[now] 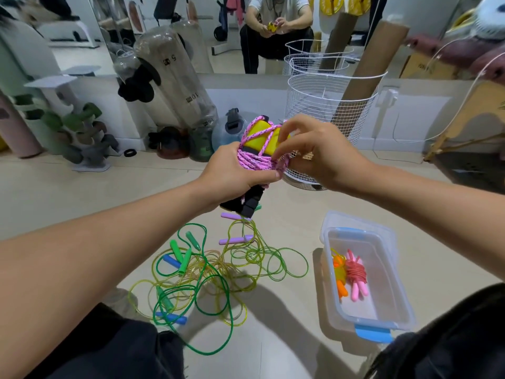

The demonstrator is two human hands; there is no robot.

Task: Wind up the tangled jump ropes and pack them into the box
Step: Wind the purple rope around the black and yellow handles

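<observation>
The left hand [232,170] grips a wound jump rope bundle [259,149] from below and from the left, its fingers curled round the pink cord and its thumb lying across the lower turns. The right hand [317,151] comes in from the right, fingers bent, and pinches a strand of the same pink cord at the bundle's right edge. The bundle is held in the air between both hands, above the floor and ahead of the person's knees.

Its long axis runs tilted, from the lower left up to the upper right: the 2 yellow handles [263,138] lie side by side with their yellow ends pointing up and away, while their black ends [247,201] stick out below the left hand, pointing down toward the floor. The cord is pink with paler flecks, braided, wrapped in tight turns round the middle and crossing loosely over the yellow part.

On the floor below lies a tangle of loose ropes [207,280], thin translucent cords in green and yellow, with green, blue and purple handles scattered among the loops. To the right of it stands a clear plastic box [396,310] with blue clips, and inside it rest 2 wound ropes [349,274], 1 orange and yellow, 1 pink and red, side by side near the far end.
</observation>
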